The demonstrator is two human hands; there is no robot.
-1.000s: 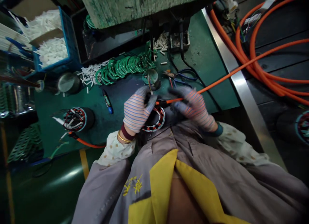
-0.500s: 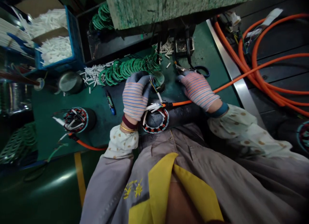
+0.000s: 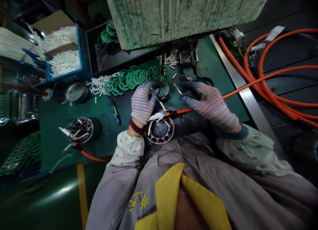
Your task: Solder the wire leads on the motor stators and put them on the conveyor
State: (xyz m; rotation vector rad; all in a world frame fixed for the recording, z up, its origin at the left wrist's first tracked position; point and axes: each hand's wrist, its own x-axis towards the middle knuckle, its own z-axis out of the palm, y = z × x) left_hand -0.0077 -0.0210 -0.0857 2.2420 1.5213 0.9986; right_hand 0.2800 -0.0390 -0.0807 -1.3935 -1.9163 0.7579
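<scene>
My left hand [image 3: 142, 102], in a striped glove with dark fingertips, pinches several thin coloured wires [image 3: 155, 96]. They rise from a white sleeve [image 3: 162, 106] at the end of an orange cable [image 3: 184, 111]. Below that hand, a ring-shaped motor stator [image 3: 171, 132] with red and black windings lies near my lap, white sleeves along its upper edge. My right hand [image 3: 212, 102], gloved alike, is closed on a small brush [image 3: 177, 89] whose brownish tip points up and left. Between the hands stands a small round tin [image 3: 164, 91].
Green ring-shaped boards [image 3: 134, 78] and loose white tubes [image 3: 99, 84] lie behind my left hand. Leftward are a marker [image 3: 115, 112], a second stator [image 3: 81, 129], a metal lid [image 3: 77, 92] and a blue bin [image 3: 84, 64]. Orange cable coils [image 3: 260, 77] lie right. A block [image 3: 184, 18] overhangs the back.
My right hand has come away from the blue-handled tool at the back and now shows the small brush between its fingers. My left hand keeps the wires. The camera view has tilted slightly.
</scene>
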